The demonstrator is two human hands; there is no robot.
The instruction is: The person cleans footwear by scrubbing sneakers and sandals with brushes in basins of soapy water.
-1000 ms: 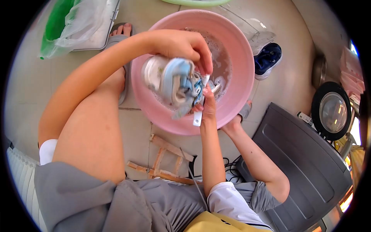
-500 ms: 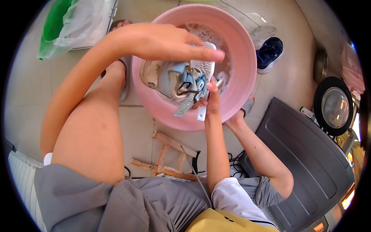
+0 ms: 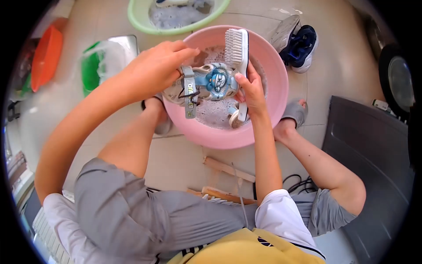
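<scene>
A light blue and beige sandal [image 3: 214, 82] with a cartoon figure on its front is held above a pink basin [image 3: 274, 97] of foamy water. My left hand [image 3: 162, 66] is closed at the sandal's rear, near its loose printed strap [image 3: 189, 93]; part of its grip is hidden. My right hand [image 3: 253, 91] is closed around a white scrub brush [image 3: 237, 47], bristles facing left. Its thumb rests by the sandal's toe end. Below, a second shoe [image 3: 234, 119] lies partly in the suds, mostly covered by the brush handle.
Beyond the pink basin stands a green basin [image 3: 137, 17] with suds. A pair of dark blue and white shoes [image 3: 303, 48] is on the tiles to the right. A small wooden stool [image 3: 226, 167] is near me, and a dark grey panel [image 3: 369, 171] is at right.
My left hand has moved from above the brush bristles to the sandal's rear. The sandal has turned, its front now showing toward the right. The view has shifted, bringing in the green basin.
</scene>
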